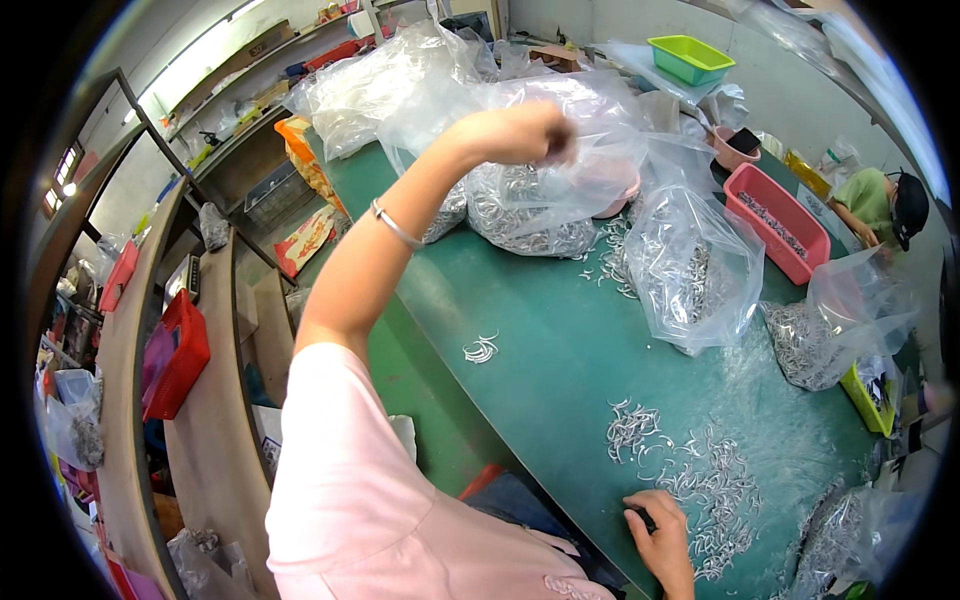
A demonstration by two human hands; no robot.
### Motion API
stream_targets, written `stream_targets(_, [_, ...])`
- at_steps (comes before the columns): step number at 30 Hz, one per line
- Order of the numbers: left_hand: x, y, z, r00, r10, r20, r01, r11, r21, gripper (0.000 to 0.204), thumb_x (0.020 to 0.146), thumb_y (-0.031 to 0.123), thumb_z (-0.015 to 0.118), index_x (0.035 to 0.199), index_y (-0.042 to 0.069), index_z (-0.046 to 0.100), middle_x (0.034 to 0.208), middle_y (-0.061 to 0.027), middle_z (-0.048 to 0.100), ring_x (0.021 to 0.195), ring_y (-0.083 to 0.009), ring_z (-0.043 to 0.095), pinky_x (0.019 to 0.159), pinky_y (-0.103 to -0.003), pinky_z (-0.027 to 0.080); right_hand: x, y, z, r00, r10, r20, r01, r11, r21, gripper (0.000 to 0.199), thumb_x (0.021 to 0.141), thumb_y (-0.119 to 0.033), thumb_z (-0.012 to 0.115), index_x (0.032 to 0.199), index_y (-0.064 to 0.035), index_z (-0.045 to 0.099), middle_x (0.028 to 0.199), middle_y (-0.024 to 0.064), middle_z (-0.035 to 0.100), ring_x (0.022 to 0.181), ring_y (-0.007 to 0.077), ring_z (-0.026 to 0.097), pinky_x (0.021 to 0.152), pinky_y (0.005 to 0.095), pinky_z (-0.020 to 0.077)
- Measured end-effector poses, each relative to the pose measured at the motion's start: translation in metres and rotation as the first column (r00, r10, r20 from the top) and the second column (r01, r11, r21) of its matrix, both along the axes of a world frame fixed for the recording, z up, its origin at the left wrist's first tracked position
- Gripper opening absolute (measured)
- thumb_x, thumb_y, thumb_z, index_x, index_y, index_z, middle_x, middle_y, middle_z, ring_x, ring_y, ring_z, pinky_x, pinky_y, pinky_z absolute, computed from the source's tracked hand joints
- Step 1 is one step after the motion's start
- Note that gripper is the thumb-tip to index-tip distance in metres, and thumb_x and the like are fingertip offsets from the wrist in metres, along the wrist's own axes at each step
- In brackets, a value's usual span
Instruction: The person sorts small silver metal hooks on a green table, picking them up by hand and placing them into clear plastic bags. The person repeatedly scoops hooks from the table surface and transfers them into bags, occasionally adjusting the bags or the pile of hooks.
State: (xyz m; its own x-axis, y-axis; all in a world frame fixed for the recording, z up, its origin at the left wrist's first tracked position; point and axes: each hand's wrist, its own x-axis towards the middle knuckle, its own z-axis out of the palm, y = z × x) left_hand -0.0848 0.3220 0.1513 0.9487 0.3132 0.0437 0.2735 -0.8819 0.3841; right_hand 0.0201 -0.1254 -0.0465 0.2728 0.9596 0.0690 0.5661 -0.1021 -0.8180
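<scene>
My left hand [525, 135] reaches out over the clear plastic bags at the far side of the table. Its fingers are curled in and their tips are motion-blurred; anything between them does not show. Beneath it is a clear bag [530, 215] of small curved silver metal pieces. My right hand [660, 535] rests on the green table [540, 400] near its front edge, loosely bent with thumb and fingers apart. Just right of it lies a spread of curved metal pieces [715, 495], with a smaller heap [630, 430] above. A few more pieces [481, 349] lie apart toward the left edge.
Another open bag [690, 270] of pieces stands at centre right. Beyond it are a pink tray [775, 225] and a person in green [870, 200]. More bags [800, 340] line the right edge. Wooden shelves [215, 420] with a red basket [180, 355] stand at left.
</scene>
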Motion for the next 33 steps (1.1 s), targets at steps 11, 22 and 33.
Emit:
stream_targets(11, [-0.018,0.003,-0.036,0.900,0.179,0.398,-0.344,0.853,0.393,0.036,0.081,-0.007,0.046,0.112,0.001,0.063,0.106,-0.0167,0.067,0.102,-0.0287,0.064,0.085,-0.038,0.051,0.005,-0.008,-0.004,0.960,-0.071,0.270,0.108,0.986,-0.125,0.030,0.077,-0.004,0.068,0.106,-0.0013,0.060,0.110,0.0144,0.057,0.106,0.0342,0.052,0.092,0.0424,0.0393])
stream_targets(22, [-0.006,-0.216,-0.224,0.967,-0.070,0.245,0.100,0.989,-0.111,0.045,0.080,0.000,0.064,0.123,0.006,0.053,0.129,-0.0141,0.047,0.113,-0.0334,0.049,0.091,-0.040,0.043,0.020,0.075,-0.040,0.885,-0.065,0.461,0.041,0.997,0.063,0.048,0.071,-0.009,0.075,0.115,-0.0058,0.057,0.124,0.0141,0.050,0.117,0.0368,0.046,0.097,0.0462,0.0385])
stream_targets(33, [-0.017,-0.209,-0.246,0.968,-0.107,0.228,0.160,0.960,-0.228,0.027,0.079,0.000,0.064,0.106,0.004,0.060,0.115,-0.0117,0.053,0.100,-0.0316,0.051,0.080,-0.039,0.043,0.061,0.018,-0.037,0.795,-0.526,0.303,0.557,0.831,-0.019,0.024,0.080,0.001,0.065,0.103,-0.0011,0.062,0.099,0.0136,0.059,0.091,0.0297,0.057,0.080,0.0380,0.0453])
